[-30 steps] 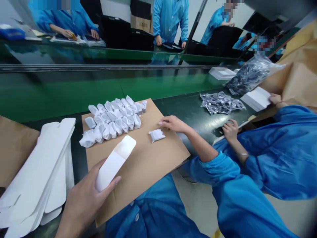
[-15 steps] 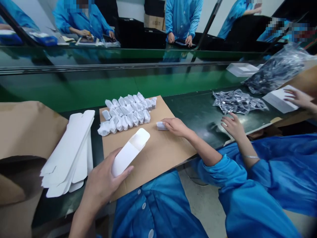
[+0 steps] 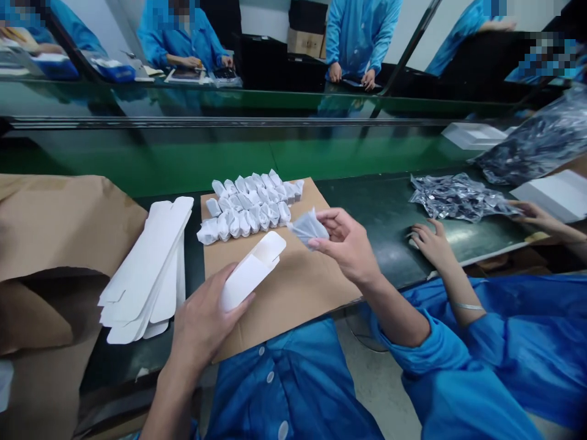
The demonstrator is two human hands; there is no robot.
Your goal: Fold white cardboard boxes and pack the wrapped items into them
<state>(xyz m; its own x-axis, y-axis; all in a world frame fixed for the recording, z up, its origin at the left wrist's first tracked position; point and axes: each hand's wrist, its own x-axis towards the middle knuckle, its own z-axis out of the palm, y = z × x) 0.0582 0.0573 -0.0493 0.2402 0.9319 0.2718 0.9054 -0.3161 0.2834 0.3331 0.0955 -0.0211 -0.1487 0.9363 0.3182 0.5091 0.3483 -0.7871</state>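
My left hand [image 3: 204, 311] is wrapped round a narrow white carton [image 3: 247, 280], tilted up to the right with its top flap open. Between the thumb and fingers of my right hand [image 3: 351, 244] is a small packet wrapped in whitish film [image 3: 309, 228], raised above the cardboard sheet [image 3: 316, 275]. What the wrapping contains is hidden. Rows of similar wrapped packets [image 3: 247, 201] lie on the far left part of the sheet, just beyond the carton. The packet and the carton's open end are close but apart.
Flat white cartons [image 3: 147, 263] are stacked on the left, beside a large brown paper bag or box [image 3: 59, 226]. To the right, a co-worker's hands [image 3: 433, 244] are near clear plastic bags [image 3: 458, 195] and a white box [image 3: 557, 192]. Other people work across the green-sided line [image 3: 358, 150].
My right hand has lifted the packet off the cardboard and turned it toward the carton. The carton stays in my left hand. The co-worker's hands have shifted, and the camera view has swung left.
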